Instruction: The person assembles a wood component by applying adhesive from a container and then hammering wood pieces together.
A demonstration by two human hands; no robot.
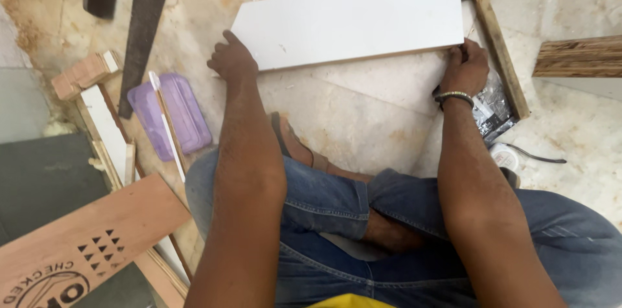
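Note:
A white rectangular board (353,18) lies flat on the stone floor in front of me. My left hand (232,60) grips its near left corner, fingers curled over the edge. At the near right corner, my right hand (464,67) pinches the board's edge; a beaded band sits on that wrist. I sit cross-legged in blue jeans, with a sandalled foot (299,146) between my arms.
A hammer (495,36) with a wooden handle lies right of the board, over a crumpled foil packet (494,110). A purple plastic box (172,114), wood offcuts (84,75), a long dark plank (146,29) and a plywood sheet (91,243) lie left. A striped wood block (578,57) sits far right.

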